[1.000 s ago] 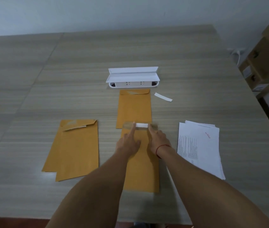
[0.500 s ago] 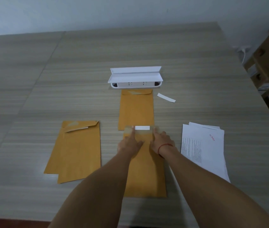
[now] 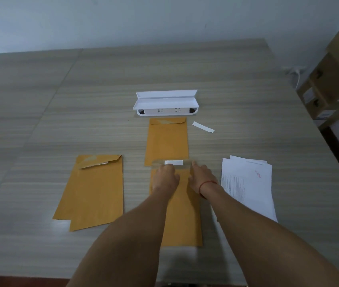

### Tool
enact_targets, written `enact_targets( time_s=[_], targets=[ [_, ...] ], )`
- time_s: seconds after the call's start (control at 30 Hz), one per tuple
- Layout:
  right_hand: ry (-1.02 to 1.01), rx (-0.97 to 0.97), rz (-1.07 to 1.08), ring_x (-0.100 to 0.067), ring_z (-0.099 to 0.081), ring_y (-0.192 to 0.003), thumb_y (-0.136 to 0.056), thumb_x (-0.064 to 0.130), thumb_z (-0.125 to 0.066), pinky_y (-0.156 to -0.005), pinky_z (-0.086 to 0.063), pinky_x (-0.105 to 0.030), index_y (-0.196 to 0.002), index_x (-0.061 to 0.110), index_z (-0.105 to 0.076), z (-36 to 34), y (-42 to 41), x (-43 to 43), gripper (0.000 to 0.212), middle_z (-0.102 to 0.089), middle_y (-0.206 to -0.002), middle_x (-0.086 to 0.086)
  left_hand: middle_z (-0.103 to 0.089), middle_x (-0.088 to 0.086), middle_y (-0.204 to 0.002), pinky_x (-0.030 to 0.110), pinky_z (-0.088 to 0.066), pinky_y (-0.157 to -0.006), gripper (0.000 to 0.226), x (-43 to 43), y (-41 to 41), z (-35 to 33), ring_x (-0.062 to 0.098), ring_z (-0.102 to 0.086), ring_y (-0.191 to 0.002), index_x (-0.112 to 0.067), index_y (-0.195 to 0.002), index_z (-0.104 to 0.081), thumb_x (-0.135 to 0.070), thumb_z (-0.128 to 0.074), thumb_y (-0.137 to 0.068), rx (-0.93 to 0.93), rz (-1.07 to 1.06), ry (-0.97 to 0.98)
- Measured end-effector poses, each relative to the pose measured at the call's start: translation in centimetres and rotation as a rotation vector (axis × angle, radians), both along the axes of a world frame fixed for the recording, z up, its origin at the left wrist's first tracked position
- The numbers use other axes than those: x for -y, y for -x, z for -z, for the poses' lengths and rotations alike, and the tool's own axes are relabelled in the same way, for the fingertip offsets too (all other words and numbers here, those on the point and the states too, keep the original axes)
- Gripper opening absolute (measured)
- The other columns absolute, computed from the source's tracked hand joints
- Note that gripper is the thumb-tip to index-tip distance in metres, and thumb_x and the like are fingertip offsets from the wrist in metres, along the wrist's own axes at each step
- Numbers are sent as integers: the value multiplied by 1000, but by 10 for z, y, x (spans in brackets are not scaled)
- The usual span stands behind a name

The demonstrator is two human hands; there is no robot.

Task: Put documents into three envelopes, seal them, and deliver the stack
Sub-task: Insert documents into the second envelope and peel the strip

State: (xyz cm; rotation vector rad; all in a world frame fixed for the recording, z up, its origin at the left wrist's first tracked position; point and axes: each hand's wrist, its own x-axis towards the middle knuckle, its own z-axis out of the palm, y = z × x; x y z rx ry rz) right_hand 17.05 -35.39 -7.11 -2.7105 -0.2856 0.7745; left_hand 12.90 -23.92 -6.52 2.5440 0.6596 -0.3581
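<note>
Far tan paper envelope [image 3: 166, 141] looks sealed; right hand [image 3: 200, 176], fingers straight, and left hand [image 3: 165, 178], grip unclear, work the near tan envelope [image 3: 185, 220] at its flap [image 3: 186, 162], an open-flapped envelope [image 3: 96, 189] and white printed sheets [image 3: 247, 183] waiting.

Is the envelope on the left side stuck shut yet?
No, not sealed. The left envelope has its flap folded over but lifting, with a white edge showing underneath.

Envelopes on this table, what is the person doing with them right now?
A person works on the near envelope, left hand and right hand at its top flap, where a white strip shows; it looks like sealing. A far envelope lies beyond it with flap folded. Two overlapping envelopes lie to the left, the upper one's flap part open. A stack of documents lies on the right.
</note>
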Motion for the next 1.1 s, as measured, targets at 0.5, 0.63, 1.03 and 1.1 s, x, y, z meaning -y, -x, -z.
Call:
enact_targets(
  time_s=[0.5,0.63,1.03,1.1],
  targets=[
    [155,38,542,-28,-43,-128,-94,27,-55,-101,-41,-38,-131,11,-46,3,6,159,42,-40,-138,-14,-60,12,-112,35,-49,-82,37,140,-23,23,27,-60,-103,-3,-108,-57,-31,-68,-86,-18,38,248],
    [75,37,728,-29,-44,-126,-88,29,-65,-99,-43,-39,-129,7,-46,9,10,174,50,-42,-135,-14,-56,10,-115,40,-55,-85,59,153,-21,25,27,-61,-103,-6,-113,-51,-37,-80,-72,-20,-22,284],
    [-199,-65,1002,-34,-59,-115,-84,17,-68,-96,-50,-42,-123,4,-50,14,4,177,45,-58,-127,-16,-53,9,-117,41,-54,-87,65,163,-19,25,28,-59,-106,-8,-119,-39,-22,-82,-73,-58,-108,346],
    [-188,-58,1012,-34,-56,-118,-85,17,-67,-97,-49,-43,-124,5,-49,16,5,174,45,-56,-129,-16,-55,8,-112,38,-54,-82,62,164,-17,26,26,-61,-103,-8,-116,-40,-19,-82,-72,-52,-130,375]
  ],
)
